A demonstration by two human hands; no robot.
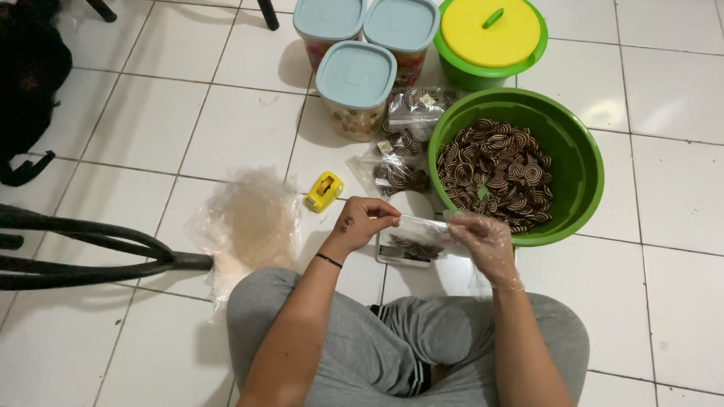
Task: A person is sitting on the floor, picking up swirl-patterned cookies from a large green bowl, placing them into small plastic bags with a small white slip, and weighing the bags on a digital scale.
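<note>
I sit cross-legged on a white tiled floor. My left hand (360,221), bare with a dark wristband, pinches the top edge of a clear plastic bag (424,235) holding several striped brown-and-cream cookies. My right hand (484,240), in a thin clear plastic glove, grips the bag's other top corner. The bag hangs over a small white kitchen scale (401,253). Just beyond my right hand stands a large green basin (584,162) full of the same swirled cookies (498,172).
Filled cookie bags (397,171) lie left of the basin, with a yellow tape dispenser (324,191) and a pile of empty clear bags (249,222). Three blue-lidded jars (356,87) and a green bucket with yellow lid (490,34) stand behind. Dark chair legs (98,249) reach in at left.
</note>
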